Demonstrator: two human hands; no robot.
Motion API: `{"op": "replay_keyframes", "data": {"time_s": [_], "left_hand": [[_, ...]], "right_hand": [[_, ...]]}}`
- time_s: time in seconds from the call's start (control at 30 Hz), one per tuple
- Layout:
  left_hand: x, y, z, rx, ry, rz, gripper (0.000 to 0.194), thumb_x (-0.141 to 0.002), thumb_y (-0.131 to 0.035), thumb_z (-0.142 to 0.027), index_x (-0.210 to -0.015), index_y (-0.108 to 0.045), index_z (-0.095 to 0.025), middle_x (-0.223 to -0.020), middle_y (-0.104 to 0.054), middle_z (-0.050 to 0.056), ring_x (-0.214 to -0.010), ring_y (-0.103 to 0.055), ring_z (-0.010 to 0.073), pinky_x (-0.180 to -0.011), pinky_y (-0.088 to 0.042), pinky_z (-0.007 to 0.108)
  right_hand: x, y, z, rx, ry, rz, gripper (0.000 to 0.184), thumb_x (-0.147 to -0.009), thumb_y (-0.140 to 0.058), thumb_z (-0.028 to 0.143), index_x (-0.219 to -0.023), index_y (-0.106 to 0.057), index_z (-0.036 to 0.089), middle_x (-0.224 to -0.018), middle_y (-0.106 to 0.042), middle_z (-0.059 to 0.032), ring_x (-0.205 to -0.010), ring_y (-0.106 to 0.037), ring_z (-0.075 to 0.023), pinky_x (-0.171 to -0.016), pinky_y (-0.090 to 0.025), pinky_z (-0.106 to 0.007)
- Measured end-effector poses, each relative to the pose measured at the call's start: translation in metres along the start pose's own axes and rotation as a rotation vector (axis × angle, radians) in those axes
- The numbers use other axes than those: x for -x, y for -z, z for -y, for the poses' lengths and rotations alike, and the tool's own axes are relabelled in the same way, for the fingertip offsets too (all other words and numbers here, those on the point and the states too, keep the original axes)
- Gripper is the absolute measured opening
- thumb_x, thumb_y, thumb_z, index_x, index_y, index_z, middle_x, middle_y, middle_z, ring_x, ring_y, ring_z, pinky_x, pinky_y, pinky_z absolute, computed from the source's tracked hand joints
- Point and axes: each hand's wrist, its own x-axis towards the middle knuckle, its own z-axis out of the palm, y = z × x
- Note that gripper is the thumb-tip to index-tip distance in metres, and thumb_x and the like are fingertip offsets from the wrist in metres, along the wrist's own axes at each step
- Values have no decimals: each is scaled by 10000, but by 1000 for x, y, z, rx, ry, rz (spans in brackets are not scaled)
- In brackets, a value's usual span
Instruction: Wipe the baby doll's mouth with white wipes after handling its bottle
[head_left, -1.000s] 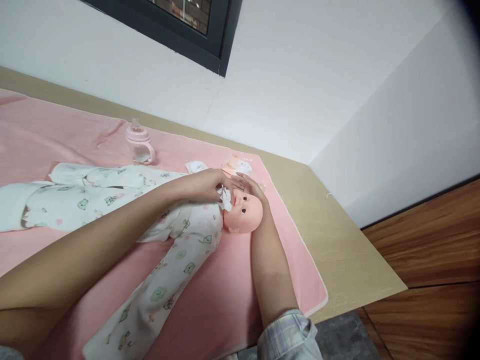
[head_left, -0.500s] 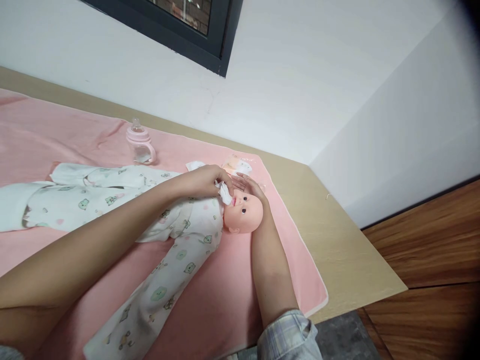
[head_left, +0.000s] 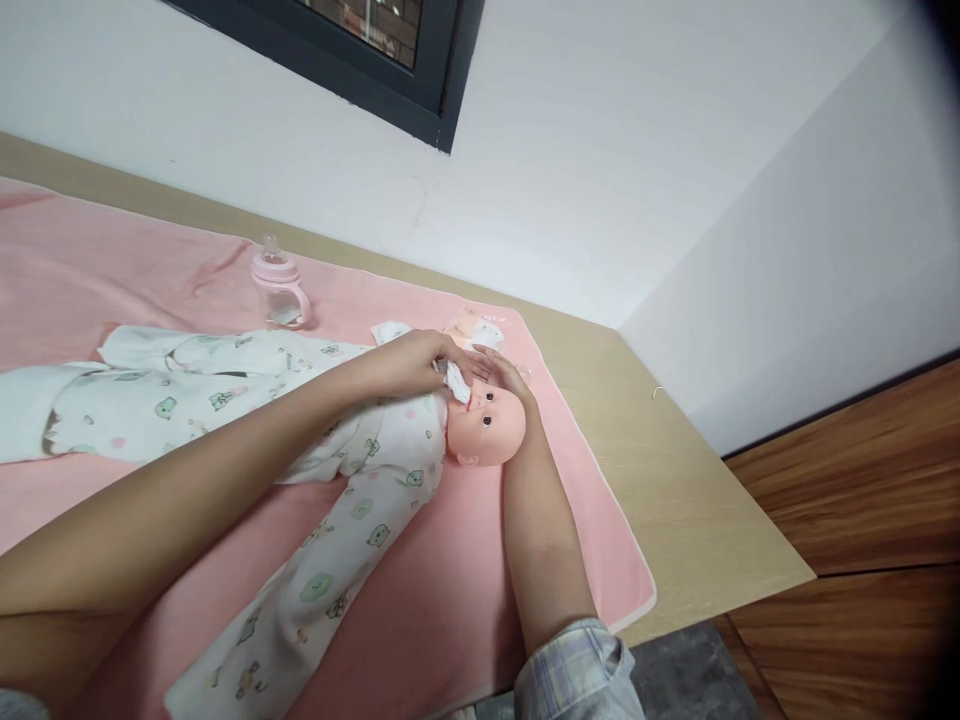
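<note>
A baby doll (head_left: 491, 425) in a white printed romper (head_left: 360, 470) lies on a pink blanket (head_left: 450, 600), head toward the right. My left hand (head_left: 412, 362) pinches a small white wipe (head_left: 457, 380) and presses it against the doll's mouth and cheek. My right hand (head_left: 501, 372) rests flat over the far side of the doll's head, fingers stretched out, steadying it.
A pink baby bottle (head_left: 279, 290) stands on the blanket behind the doll. A small white cloth (head_left: 390, 331) and a pale packet (head_left: 474, 327) lie near the blanket's far corner. The wooden table edge (head_left: 720, 540) drops off to the right; a wall runs behind.
My left hand has slid the wipe a little to the right and up across the doll's face. The right hand and doll stay put.
</note>
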Motion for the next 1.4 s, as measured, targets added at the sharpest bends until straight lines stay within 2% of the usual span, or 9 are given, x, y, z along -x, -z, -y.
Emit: {"op": "replay_keyframes", "data": {"time_s": [0.13,0.27,0.53,0.83,1.13,1.27,1.33,1.4], "left_hand": [[1,3,-3,51,-40,-12,383,-735,-481,-155,-977,-776,-180,-919,-721,14,-708,-560,164,-628,-366,239],[4,6,-7,109,-80,32,334,-789,-472,-184,-950,-763,-154,-836,-710,0,-666,-544,147,-608,-360,230],[2,0,-3,206,-128,102,318,-795,-492,-146,-971,-756,-173,-935,-741,-22,-831,-643,159,-697,-415,207],[3,1,-7,269,-100,173,301,-799,-509,-177,-990,-741,-169,-1023,-733,2,-961,-655,193,-804,-453,230],[4,1,-7,263,-119,205,288,-804,-502,-199,-973,-735,-180,-986,-713,6,-883,-629,183,-736,-436,229],[7,5,-11,163,-66,155,220,-832,-520,-260,-918,-697,-161,-783,-631,3,-661,-530,151,-562,-341,235],[8,9,-11,106,-53,99,201,-840,-555,-314,-892,-659,-150,-759,-592,8,-647,-503,151,-549,-320,238],[9,14,-9,76,-50,53,235,-839,-578,-340,-966,-639,-152,-814,-602,18,-691,-528,163,-577,-340,235]], "right_hand": [[-2,0,0,-2,-12,-14,284,-823,-636,341,-1087,-612,240,-1089,-735,-28,-1161,-657,-208,-1139,-446,-427],[-3,1,1,-3,-3,-4,277,-830,-621,326,-1087,-614,223,-1083,-739,-31,-1129,-672,-213,-1135,-445,-431],[-1,1,1,1,8,3,274,-822,-638,336,-1079,-621,241,-1102,-735,-21,-1132,-670,-215,-1132,-452,-427],[-8,8,-6,-5,15,10,305,-803,-666,363,-1082,-616,250,-1121,-728,-21,-1145,-667,-208,-1121,-464,-422],[-13,13,-12,0,35,26,408,-767,-713,400,-1123,-596,239,-1136,-727,-19,-1098,-684,-181,-1118,-458,-412],[-8,10,-9,-10,27,28,322,-803,-681,384,-1094,-613,263,-1138,-724,-7,-1109,-675,-190,-1102,-476,-409],[-8,11,-7,-21,24,41,307,-808,-677,369,-1093,-620,270,-1168,-714,-2,-1126,-667,-202,-1094,-483,-417],[-8,13,-1,-32,29,50,321,-802,-686,375,-1098,-626,268,-1195,-702,-3,-1130,-663,-217,-1078,-494,-436]]}}
